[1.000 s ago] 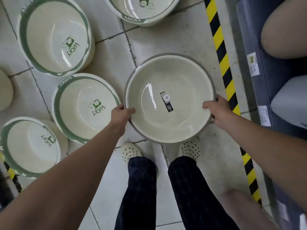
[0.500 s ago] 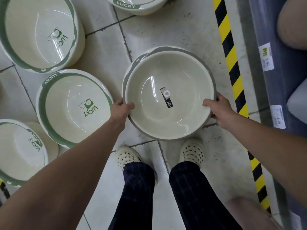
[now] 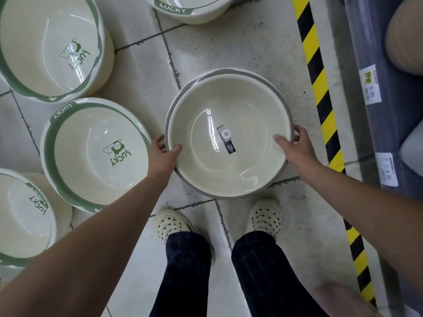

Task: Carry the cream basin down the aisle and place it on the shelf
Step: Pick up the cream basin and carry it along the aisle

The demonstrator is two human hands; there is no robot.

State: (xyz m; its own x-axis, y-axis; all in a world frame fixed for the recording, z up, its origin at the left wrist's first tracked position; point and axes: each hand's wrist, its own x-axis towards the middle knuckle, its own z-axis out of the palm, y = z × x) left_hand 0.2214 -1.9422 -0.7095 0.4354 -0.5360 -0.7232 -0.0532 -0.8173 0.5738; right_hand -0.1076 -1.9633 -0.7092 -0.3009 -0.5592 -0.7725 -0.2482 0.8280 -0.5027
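The cream basin (image 3: 249,106) has a grey rim and a dark label with a white ring stuck inside its bottom. I hold it level over the tiled floor, just ahead of my feet. My left hand (image 3: 163,154) grips its left rim, thumb hooked inside. My right hand (image 3: 297,148) grips the right rim the same way. A second grey-rimmed basin's edge shows just behind the top-left rim, nested under it. The shelf (image 3: 366,72), grey-blue with price tags on its edge, runs along the right.
Several cream basins with green rims and "LUCKY" print stand on the floor to the left (image 3: 96,154) (image 3: 48,46) and at the top (image 3: 183,8). A yellow-black hazard stripe (image 3: 320,94) marks the floor beside the shelf. My two feet in cream perforated clogs stand below the basin.
The basin sits lower in view and nearer my feet. Both thumbs now lie over the rim inside the basin. The green-rimmed basins have slid right and down in view.
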